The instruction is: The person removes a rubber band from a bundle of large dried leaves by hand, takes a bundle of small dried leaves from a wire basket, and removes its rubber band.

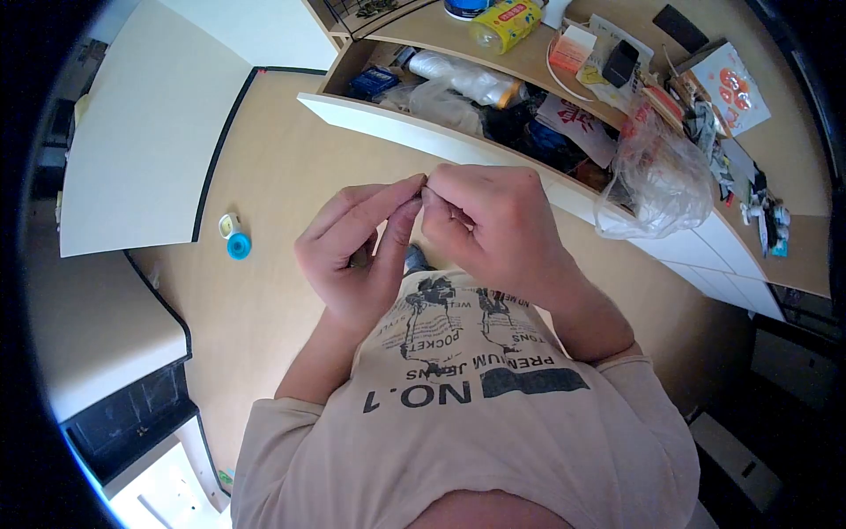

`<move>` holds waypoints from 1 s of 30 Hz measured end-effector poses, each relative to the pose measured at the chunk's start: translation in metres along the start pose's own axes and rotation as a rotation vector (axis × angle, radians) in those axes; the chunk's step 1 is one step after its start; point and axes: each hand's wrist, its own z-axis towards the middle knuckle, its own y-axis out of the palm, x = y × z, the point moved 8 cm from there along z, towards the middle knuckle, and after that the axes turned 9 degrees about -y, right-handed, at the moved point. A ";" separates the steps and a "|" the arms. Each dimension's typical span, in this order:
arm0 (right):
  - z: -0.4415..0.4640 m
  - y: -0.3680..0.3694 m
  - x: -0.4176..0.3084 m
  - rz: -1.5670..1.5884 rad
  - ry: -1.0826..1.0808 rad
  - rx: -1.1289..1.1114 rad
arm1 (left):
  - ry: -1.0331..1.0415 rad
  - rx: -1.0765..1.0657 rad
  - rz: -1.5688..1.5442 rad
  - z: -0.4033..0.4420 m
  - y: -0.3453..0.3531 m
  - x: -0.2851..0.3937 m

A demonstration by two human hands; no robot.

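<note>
My left hand point(357, 247) and my right hand point(493, 220) are raised in front of my chest, their fingertips meeting. Each hand pinches thumb against fingers at the meeting point. Whatever lies between the fingertips is too small or too hidden to name. A small dark patch shows inside the curl of my left fingers; what it is I cannot make out. Just beyond my hands an open drawer point(414, 137) holds plastic bags, a clear plastic roll point(458, 78) and a blue box point(374, 81).
On the desktop point(423, 31) lie a yellow-labelled bottle point(507, 25), a black object point(621, 63) and papers. A clear plastic bag point(661, 181) hangs over the drawer's right end. A blue and white roll-like item point(238, 245) is on the floor at left.
</note>
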 end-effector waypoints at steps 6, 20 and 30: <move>-0.002 -0.003 -0.006 -0.043 -0.088 0.002 | -0.043 -0.019 -0.039 0.002 -0.002 -0.003; 0.000 -0.007 0.005 0.323 0.005 -0.068 | -0.051 -0.170 -0.268 0.018 0.004 -0.018; -0.002 0.002 0.044 0.592 0.117 -0.254 | -0.059 -0.170 -0.079 0.031 -0.004 0.003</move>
